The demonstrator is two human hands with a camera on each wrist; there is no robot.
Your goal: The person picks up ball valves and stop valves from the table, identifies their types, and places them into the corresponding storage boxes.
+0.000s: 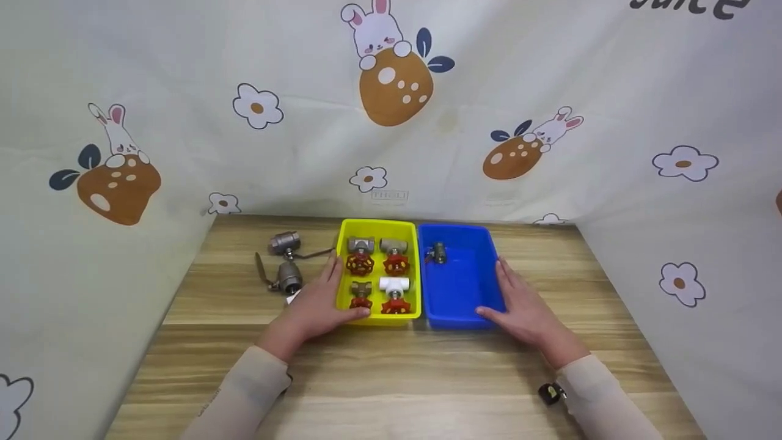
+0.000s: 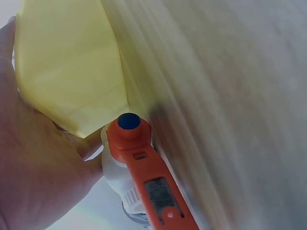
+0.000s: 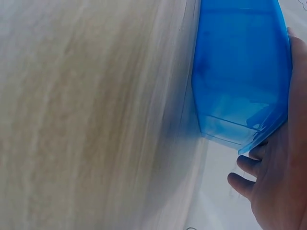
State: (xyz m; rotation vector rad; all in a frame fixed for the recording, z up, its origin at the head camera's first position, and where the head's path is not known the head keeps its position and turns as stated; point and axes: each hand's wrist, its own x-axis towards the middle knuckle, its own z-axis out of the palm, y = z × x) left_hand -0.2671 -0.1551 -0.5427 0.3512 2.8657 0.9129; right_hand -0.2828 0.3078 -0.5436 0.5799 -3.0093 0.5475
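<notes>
Side by side stand a yellow bin and a blue bin. My left hand lies along the yellow bin's left side, fingers fairly straight and thumb over the front rim. At the blue bin's right side rests my right hand, its thumb by the front corner. Several valves with red handwheels sit in the yellow bin, one with a white body. The blue bin holds a small metal valve. Beside my left hand is a white valve with an orange lever, mostly hidden in the head view.
Left of the yellow bin, two metal ball valves with long levers lie on the wooden table. One lever reaches close to the bin's wall. A patterned cloth rises behind the bins and along both sides.
</notes>
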